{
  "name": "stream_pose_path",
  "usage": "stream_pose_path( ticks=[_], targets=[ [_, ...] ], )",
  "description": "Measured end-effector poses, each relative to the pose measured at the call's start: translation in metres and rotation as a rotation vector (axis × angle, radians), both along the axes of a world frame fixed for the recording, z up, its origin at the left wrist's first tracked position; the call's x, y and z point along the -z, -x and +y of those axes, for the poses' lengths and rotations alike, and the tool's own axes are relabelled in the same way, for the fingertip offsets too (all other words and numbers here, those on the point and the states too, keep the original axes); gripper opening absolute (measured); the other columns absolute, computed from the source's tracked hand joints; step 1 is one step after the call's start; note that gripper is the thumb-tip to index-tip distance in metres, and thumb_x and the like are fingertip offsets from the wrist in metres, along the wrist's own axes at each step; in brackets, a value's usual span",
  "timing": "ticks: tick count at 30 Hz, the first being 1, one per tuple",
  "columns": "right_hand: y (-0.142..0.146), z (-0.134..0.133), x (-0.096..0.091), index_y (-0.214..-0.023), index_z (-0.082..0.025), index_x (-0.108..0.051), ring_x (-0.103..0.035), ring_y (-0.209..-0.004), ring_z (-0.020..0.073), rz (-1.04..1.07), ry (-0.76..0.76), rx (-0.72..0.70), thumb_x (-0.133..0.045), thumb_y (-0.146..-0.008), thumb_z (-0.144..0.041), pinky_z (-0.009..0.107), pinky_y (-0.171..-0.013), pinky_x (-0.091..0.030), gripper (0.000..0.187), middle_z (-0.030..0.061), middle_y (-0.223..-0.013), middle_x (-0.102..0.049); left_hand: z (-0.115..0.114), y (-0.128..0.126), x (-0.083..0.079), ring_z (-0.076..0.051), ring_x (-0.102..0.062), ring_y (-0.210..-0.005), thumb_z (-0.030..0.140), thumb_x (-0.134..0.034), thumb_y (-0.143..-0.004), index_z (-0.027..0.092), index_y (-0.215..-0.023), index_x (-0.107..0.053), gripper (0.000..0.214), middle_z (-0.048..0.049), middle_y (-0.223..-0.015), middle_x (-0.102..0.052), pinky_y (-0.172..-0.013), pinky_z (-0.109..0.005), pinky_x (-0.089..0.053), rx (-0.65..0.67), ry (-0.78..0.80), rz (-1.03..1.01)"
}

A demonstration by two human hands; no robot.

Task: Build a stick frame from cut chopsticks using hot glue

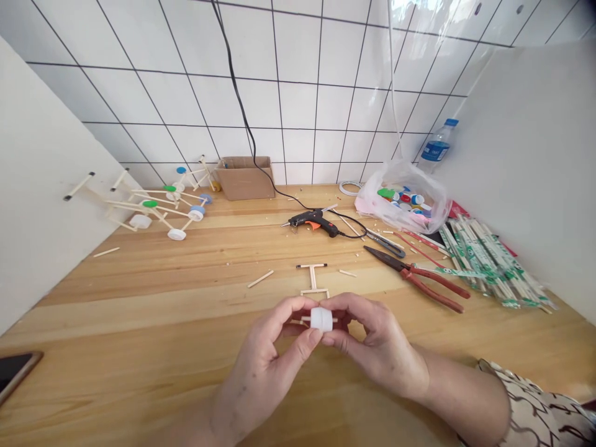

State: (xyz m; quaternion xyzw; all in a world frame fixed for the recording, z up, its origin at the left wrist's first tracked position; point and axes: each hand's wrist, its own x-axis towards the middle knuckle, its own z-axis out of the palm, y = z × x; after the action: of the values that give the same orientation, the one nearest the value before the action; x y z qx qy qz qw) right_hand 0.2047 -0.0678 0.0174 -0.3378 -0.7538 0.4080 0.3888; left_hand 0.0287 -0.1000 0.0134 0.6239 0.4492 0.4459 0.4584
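Two hands [272, 354] pinch a white cap [321, 319] above a wooden counter [139, 372] by white tiles [298, 105].

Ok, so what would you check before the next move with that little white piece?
Left hand and right hand both grip the white plastic bottle cap: ok.
Thin wooden stick shows on both sides of the cap: ok.
Pale wooden stick frame lies flat on the honey-coloured wooden table: ok.
Black-and-orange glue gun rests on the table, out of the hands: ok.
Glue gun is hot: cannot tell.
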Motion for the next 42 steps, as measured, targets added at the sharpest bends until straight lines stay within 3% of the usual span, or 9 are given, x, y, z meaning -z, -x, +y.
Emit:
stream_pose_path(
  ticks=[8, 21, 26, 32, 36, 42],
  targets=[
    [-0.004, 0.001, 0.000, -0.096, -0.014, -0.062, -0.058, -0.065, 0.0125, -0.032, 0.022, -0.026, -0.065, -0.081, -0.020, 0.023, -0.060, -0.048, 0.016, 0.0040, -0.079, -0.066, 0.003, -0.003, -0.006, -0.013, -0.064, -0.088, 0.026, -0.058, -0.086, 0.023, -0.100, -0.062, 0.014, -0.0011, -0.098, -0.069, -0.077, -0.019, -0.052, 0.044, 0.151, -0.117],
    [-0.002, -0.001, 0.007, -0.095, -0.017, -0.060, -0.058, -0.064, 0.0132, -0.066, -0.150, -0.031, -0.058, -0.085, -0.017, 0.024, -0.060, -0.047, 0.010, 0.0034, -0.075, -0.065, -0.003, -0.005, -0.002, -0.016, -0.065, -0.081, 0.019, -0.060, -0.081, 0.021, -0.092, -0.064, 0.012, -0.0012, -0.088, -0.070, -0.073, -0.022, -0.054, -0.024, 0.126, -0.117],
    [-0.003, 0.007, 0.004, -0.094, -0.017, -0.061, -0.058, -0.064, 0.0132, -0.032, -0.019, -0.033, -0.062, -0.083, -0.025, 0.025, -0.060, -0.049, 0.014, 0.0032, -0.076, -0.065, 0.004, -0.003, -0.004, -0.015, -0.064, -0.086, 0.024, -0.060, -0.083, 0.022, -0.097, -0.063, 0.014, -0.0014, -0.094, -0.069, -0.076, -0.022, -0.052, -0.004, 0.159, -0.130],
    [-0.006, 0.012, -0.002, -0.108, -0.017, -0.057, -0.063, -0.073, 0.0144, 0.036, 0.112, -0.065, -0.053, -0.088, -0.026, 0.026, -0.063, -0.051, 0.022, 0.0059, -0.085, -0.067, 0.010, 0.003, -0.003, -0.015, -0.062, -0.088, 0.029, -0.063, -0.081, 0.021, -0.097, -0.061, 0.018, -0.0018, -0.094, -0.067, -0.079, -0.022, -0.050, -0.017, 0.232, -0.195],
    [-0.008, 0.014, -0.004, -0.089, -0.016, -0.060, -0.059, -0.065, 0.0124, -0.042, 0.107, 0.025, -0.057, -0.085, -0.028, 0.023, -0.058, -0.048, 0.013, 0.0039, -0.076, -0.064, 0.012, 0.003, -0.003, -0.016, -0.061, -0.089, 0.032, -0.064, -0.081, 0.020, -0.099, -0.061, 0.022, -0.0035, -0.096, -0.067, -0.079, -0.023, -0.050, -0.028, 0.268, -0.238],
    [-0.006, 0.012, -0.004, -0.078, -0.016, -0.058, -0.049, -0.057, 0.0098, -0.112, 0.140, 0.004, -0.054, -0.084, -0.026, 0.021, -0.053, -0.042, 0.013, 0.0004, -0.065, -0.058, 0.008, 0.002, -0.002, -0.017, -0.061, -0.091, 0.031, -0.061, -0.083, 0.019, -0.101, -0.059, 0.022, -0.0051, -0.100, -0.067, -0.080, -0.026, -0.050, -0.001, 0.278, -0.192]
  ],
)
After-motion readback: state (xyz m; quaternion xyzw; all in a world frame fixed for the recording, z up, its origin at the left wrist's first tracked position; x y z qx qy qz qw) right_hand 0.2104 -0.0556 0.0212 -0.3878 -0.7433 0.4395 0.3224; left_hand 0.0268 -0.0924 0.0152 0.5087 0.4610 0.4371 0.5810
